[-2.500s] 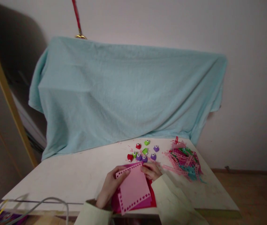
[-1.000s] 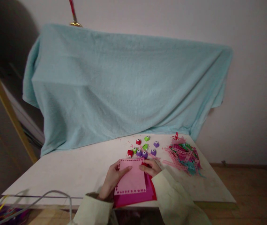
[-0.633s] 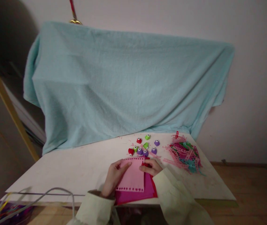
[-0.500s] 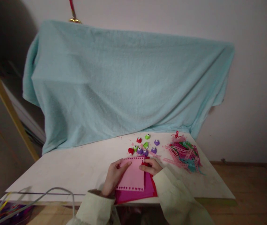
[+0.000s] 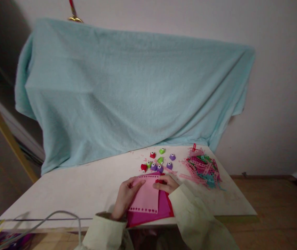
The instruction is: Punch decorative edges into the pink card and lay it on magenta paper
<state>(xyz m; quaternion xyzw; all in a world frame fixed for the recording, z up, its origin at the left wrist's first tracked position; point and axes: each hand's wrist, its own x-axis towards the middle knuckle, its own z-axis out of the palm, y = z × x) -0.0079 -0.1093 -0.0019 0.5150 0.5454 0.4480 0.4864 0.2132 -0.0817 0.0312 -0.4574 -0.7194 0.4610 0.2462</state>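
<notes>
Left hand [image 5: 126,195] and right hand [image 5: 168,184] pinch the pink sheet [image 5: 146,197] lying between them.

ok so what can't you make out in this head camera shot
In the head view:
Left hand, fingertips except the thumb's: behind the pink sheet.
Whatever is behind the blue cloth: hidden by it.
Red cord, upper end: cut off by the top edge.
Strip pile, single strips: overlapping, blurred.

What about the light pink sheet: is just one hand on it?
No, the left hand and the right hand both touch the light pink sheet, at opposite sides.
</notes>
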